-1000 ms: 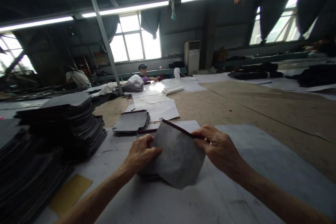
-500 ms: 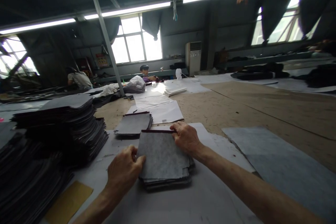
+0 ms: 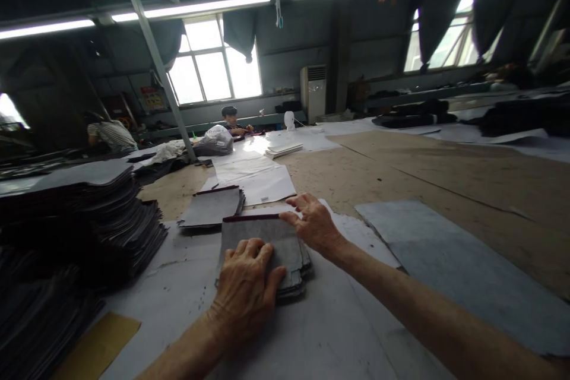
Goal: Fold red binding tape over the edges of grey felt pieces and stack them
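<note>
A stack of grey fabric pieces [image 3: 280,243] with a dark red strip along its far edge lies in front of me on white paper. My left hand [image 3: 247,282] rests flat on top of this stack, fingers spread, covering its near left part. At the stack's far right corner is my right hand [image 3: 314,222], its fingers apart and thumb near the red edge; I cannot tell whether it touches. Just beyond, to the left, sits a second, lower stack of similar grey pieces [image 3: 211,206].
Tall piles of dark fabric [image 3: 129,231] stand on the left, with a yellow card [image 3: 98,344] in front. A light grey-blue sheet [image 3: 445,261] lies at right. Brown paper [image 3: 401,160] covers the table beyond. A slanted metal post [image 3: 155,59] rises behind. Two people are farther back.
My left hand has moved from the stack's left edge onto its top. The right hand has loosened from the far corner, fingers spreading. The camera view has turned slightly right.
</note>
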Available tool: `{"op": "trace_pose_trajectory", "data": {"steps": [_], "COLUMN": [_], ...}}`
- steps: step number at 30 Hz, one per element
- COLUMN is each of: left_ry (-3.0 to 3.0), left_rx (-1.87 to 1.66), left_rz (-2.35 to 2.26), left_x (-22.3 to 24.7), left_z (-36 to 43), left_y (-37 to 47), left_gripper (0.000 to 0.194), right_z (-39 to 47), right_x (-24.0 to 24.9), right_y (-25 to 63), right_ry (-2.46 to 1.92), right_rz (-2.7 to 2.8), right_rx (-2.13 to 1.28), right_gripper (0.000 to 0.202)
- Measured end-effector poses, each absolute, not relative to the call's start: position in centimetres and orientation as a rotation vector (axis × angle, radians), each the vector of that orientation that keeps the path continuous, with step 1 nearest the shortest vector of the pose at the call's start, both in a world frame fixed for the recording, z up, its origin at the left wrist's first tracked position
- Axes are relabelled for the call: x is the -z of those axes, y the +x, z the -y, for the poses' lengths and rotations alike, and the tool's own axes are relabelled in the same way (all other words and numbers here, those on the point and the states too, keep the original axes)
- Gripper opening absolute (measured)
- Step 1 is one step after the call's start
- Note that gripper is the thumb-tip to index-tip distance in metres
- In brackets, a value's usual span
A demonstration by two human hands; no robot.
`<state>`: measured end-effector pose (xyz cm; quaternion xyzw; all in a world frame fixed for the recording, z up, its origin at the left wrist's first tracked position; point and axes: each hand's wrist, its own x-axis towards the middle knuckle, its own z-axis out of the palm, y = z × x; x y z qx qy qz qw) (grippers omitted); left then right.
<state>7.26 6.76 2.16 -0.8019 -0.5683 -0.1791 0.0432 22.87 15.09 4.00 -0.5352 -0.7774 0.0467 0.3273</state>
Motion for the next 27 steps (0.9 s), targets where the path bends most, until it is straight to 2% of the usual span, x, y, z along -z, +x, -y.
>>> {"op": "trace_pose_trajectory", "data": {"steps": [8, 10, 14, 15, 17, 20, 23, 25, 27], "left_ry": [-2.398, -2.389, -2.343, -2.323, -2.295, -2.410, -2.704, -2.880, -3.005], "left_rx": [0.464, 0.433, 0.351, 0.356, 0.441, 0.681, 0.869, 0.905, 0.909], "left_rz": [1.633, 1.673, 1.812, 1.813, 1.734, 1.517, 1.346, 1.315, 1.349], "left_x": [-0.4, -0.3, -1.1, -1.3, -1.8, -2.0, -1.8, -1.6, -1.5], "left_z": [-6.9, -7.0, -6.8, -6.7, -6.3, -5.2, -3.9, -3.2, -2.9], "left_y": [6.8, 7.0, 7.4, 7.5, 7.9, 9.3, 12.0, 14.2, 16.2], "left_gripper": [0.037, 0.040, 0.042, 0.042, 0.042, 0.037, 0.030, 0.027, 0.027], "right_z": [-7.2, -4.4, -0.7, -0.4, -0.2, -0.9, -1.5, -1.4, -0.8], "right_x": [-4.7, -4.9, -4.8, -4.7, -4.4, -4.0, -3.9, -4.0, -4.1], "right_y": [35.4, 37.7, 40.4, 40.7, 41.0, 41.2, 41.7, 42.2, 42.5], "right_ry": [-1.859, -1.943, -1.931, -1.906, -1.870, -1.864, -1.855, -1.809, -1.734], "right_rz": [2.019, 2.029, 2.141, 2.168, 2.186, 2.160, 2.164, 2.210, 2.277], "right_rx": [-0.072, -0.060, -0.126, -0.142, -0.152, -0.148, -0.149, -0.159, -0.184], "right_gripper": [0.014, 0.018, 0.043, 0.043, 0.031, 0.004, 0.008, 0.004, 0.026]}}
